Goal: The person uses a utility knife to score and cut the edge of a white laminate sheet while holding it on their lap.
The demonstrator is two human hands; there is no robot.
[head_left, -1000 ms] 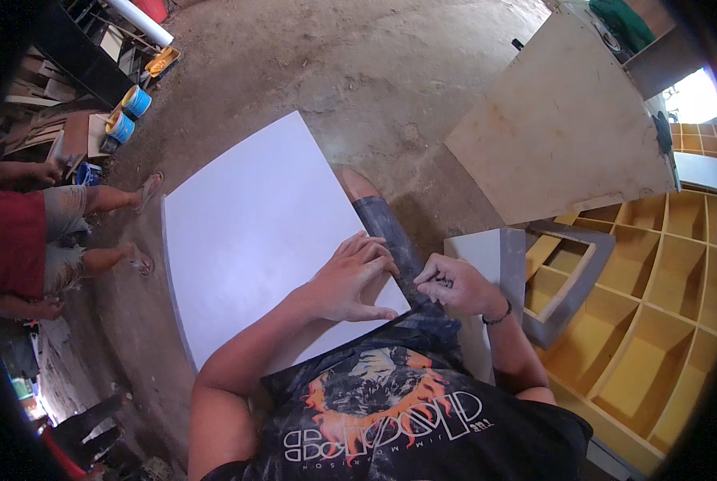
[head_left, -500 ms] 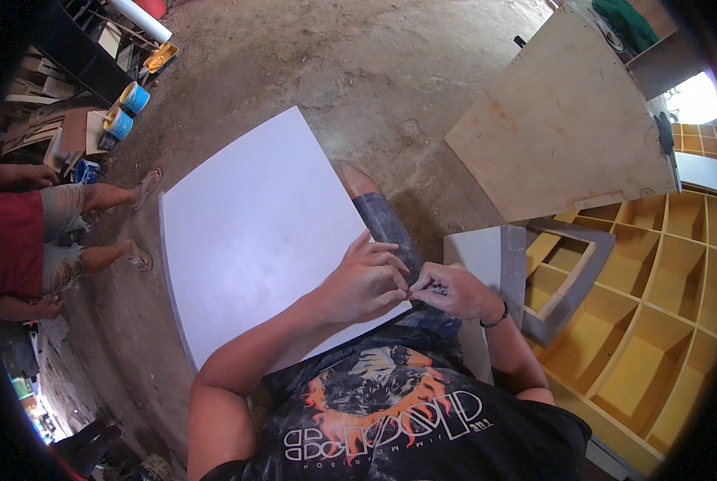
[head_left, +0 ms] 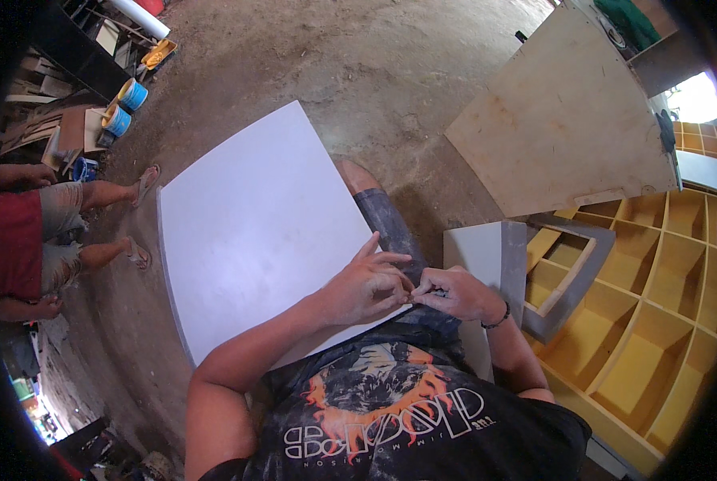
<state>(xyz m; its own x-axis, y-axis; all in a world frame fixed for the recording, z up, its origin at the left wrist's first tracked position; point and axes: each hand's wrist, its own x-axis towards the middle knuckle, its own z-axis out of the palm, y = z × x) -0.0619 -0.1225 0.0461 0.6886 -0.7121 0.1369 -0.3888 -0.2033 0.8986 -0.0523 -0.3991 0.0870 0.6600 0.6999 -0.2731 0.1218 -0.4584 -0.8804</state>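
Observation:
Across my lap lies a large white panel [head_left: 254, 232] with a grey edge. Over its near right corner my left hand [head_left: 370, 289] pinches thumb and index finger together, the other fingers spread outward. Touching it from the right is my right hand [head_left: 454, 295], its fingers closed in a pinch and a dark bracelet on the wrist. Whatever sits between the fingertips is too small to make out. Both hands look dusty.
Right of me stand a grey-edged frame [head_left: 563, 276], a white board [head_left: 474, 256], a yellow compartmented cabinet [head_left: 639, 345] and a plywood box [head_left: 567, 120]. Another person [head_left: 22, 240] stands at left. Paint buckets [head_left: 118, 120] and a yellow tray [head_left: 159, 54] lie farther back.
My left hand's index finger and thumb have drawn closer into a ring, with its other fingers more extended. Both hands stay together at the panel's corner.

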